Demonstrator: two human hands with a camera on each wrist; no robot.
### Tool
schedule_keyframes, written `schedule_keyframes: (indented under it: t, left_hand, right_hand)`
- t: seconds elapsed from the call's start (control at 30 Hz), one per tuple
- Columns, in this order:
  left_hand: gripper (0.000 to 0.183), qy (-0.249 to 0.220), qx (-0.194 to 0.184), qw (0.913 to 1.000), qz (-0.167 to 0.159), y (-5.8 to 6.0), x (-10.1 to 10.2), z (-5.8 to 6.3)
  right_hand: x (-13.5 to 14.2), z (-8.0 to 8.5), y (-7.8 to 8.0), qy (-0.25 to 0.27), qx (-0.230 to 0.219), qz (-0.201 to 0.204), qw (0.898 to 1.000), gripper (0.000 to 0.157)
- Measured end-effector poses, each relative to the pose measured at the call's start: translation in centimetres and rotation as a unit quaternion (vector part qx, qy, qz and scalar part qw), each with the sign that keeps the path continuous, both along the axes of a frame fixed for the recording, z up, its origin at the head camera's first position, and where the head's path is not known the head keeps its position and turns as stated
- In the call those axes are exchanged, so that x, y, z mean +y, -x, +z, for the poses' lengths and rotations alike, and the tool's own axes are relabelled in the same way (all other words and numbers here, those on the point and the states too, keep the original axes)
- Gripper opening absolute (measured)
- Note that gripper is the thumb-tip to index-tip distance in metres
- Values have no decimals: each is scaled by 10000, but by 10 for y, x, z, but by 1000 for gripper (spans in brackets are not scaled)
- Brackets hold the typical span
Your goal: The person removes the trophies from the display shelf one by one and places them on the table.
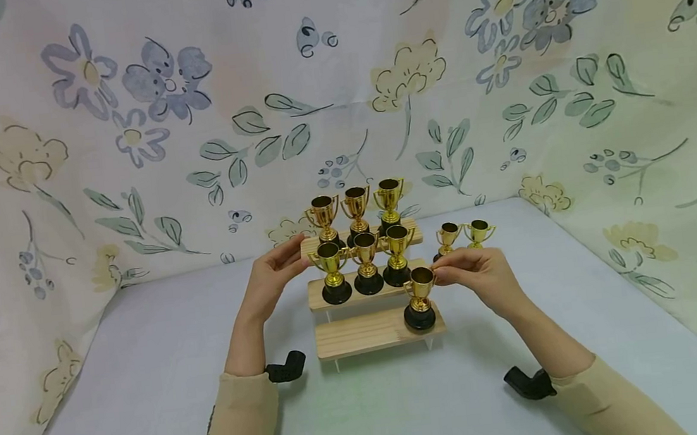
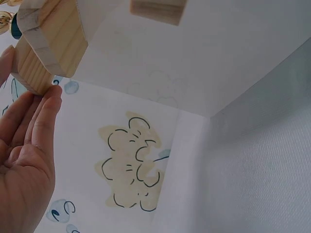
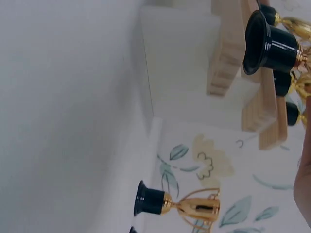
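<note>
A three-step wooden stand [image 1: 357, 335] bears several small gold trophies with black bases. My left hand [image 1: 268, 279] grips the left end of its top step; in the left wrist view the thumb and fingers lie on opposite sides of that plank [image 2: 33, 65]. At the right end of the lowest step, my right hand [image 1: 482, 278] pinches the handle of a gold trophy [image 1: 419, 298]. This trophy [image 3: 279, 47] looks upright, its base at the plank; whether the base bears on the wood I cannot tell. The top and middle steps each carry three trophies.
Two more trophies, one [image 1: 448, 234] beside the other [image 1: 479, 230], stand on the white table [image 1: 149, 380] right of the stand, partly hidden by my right hand. A flowered cloth [image 1: 338, 119] hangs behind and at both sides.
</note>
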State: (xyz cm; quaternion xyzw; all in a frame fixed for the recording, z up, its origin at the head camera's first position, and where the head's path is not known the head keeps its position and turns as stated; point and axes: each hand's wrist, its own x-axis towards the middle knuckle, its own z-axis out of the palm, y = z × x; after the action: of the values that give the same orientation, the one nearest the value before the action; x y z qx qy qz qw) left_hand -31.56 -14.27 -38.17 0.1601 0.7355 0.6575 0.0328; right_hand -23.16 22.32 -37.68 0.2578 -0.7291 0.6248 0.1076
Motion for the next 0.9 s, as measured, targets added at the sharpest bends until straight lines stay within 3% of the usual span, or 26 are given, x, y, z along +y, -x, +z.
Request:
schedule_keyframes:
  t: [0.47, 0.9]
  left_hand:
    - [61, -43, 27, 10000, 2, 0, 0, 1]
    - [61, -65, 28, 10000, -30, 1, 0, -1]
  right_hand:
    - [33, 5, 9, 168, 93, 53, 9998, 17]
    - [67, 4, 18, 562, 51, -357, 9978, 23]
